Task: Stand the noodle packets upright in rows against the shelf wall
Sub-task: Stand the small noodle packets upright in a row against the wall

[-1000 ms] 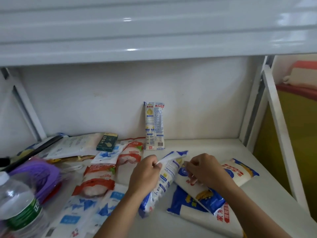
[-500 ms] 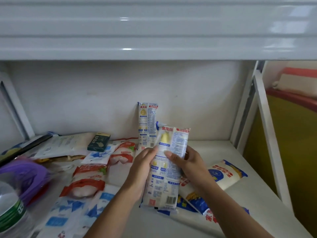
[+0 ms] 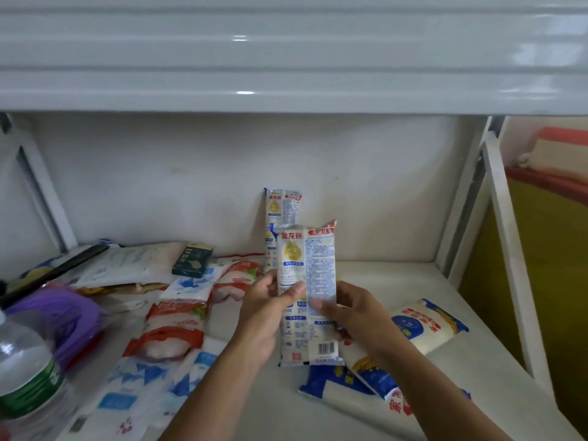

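Packet no. 2 is now off the shelf floor and upright in both my hands; a second ago it lay slanted among the flat bags, half a second ago I had just raised it. My left hand (image 3: 265, 313) grips its left edge with the thumb across the front, my right hand (image 3: 353, 316) clamps the right edge, fingertips on the printed panel, so both are closed on the same noodle packet (image 3: 307, 294). It hangs barcode end down, just in front of and slightly right of the first standing packet (image 3: 281, 214), which leans upright against the shelf wall (image 3: 159, 186) and has not shifted. I cannot tell whether the two packets touch. Meaning for the task: one packet placed, the second oriented correctly and ready to go back beside the first; the gap on the wall to the right looks free. Next move, as I judge it: push forward, seat the bottom edge on the shelf floor (image 3: 397, 281), lean the top back. Remaining: blue-and-white bags (image 3: 423, 326) flat at right, red-banded bags (image 3: 173, 332) at left. Risk: a narrow packet may tip sideways.
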The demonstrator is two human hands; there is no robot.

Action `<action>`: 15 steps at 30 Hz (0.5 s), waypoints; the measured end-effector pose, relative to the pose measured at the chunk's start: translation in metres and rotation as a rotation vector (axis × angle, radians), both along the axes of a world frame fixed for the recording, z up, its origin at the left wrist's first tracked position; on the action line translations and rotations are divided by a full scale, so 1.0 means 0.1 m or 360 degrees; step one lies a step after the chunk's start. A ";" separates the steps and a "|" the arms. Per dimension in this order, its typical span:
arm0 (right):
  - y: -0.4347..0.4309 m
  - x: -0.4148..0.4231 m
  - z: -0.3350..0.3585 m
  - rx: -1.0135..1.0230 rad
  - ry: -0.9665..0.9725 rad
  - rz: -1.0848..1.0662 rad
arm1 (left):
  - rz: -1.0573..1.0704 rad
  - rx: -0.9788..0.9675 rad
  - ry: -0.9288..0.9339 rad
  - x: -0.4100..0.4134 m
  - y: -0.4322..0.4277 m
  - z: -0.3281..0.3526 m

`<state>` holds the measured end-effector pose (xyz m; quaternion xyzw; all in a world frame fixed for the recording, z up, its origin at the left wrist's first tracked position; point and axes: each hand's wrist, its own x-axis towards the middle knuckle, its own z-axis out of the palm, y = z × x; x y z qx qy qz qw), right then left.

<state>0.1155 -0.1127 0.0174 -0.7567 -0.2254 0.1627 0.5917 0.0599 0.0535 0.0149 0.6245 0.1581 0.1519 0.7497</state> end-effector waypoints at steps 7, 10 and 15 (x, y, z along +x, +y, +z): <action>0.17 0.20 0.01 0.0286 -0.0016 -0.0187 | -0.0024 0.0034 -0.0196 0.09 -0.06 0.09; 0.28 0.57 0.06 0.0417 -0.0027 -0.0308 | 0.0140 0.0217 -0.0100 0.13 0.02 0.10; 0.50 1.29 0.20 0.0361 -0.0078 -0.0414 | 0.0145 0.0258 0.0160 0.18 0.09 0.12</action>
